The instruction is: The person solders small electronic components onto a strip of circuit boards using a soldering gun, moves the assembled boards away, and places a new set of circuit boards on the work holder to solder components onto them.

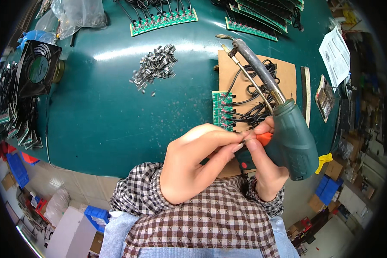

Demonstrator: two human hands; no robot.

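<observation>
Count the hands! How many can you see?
2. The left hand is in the middle, its fingertips at a tiny dark piece. The right hand is beside it, holding the green soldering gun; some of its fingers are hidden.

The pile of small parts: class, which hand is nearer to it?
Left. In the picture, the left hand is below and right of the pile; the right hand is farther right.

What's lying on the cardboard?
Black cables and part of a green board. The soldering gun and right hand hide part of the cardboard; anything there can't be seen.
</observation>
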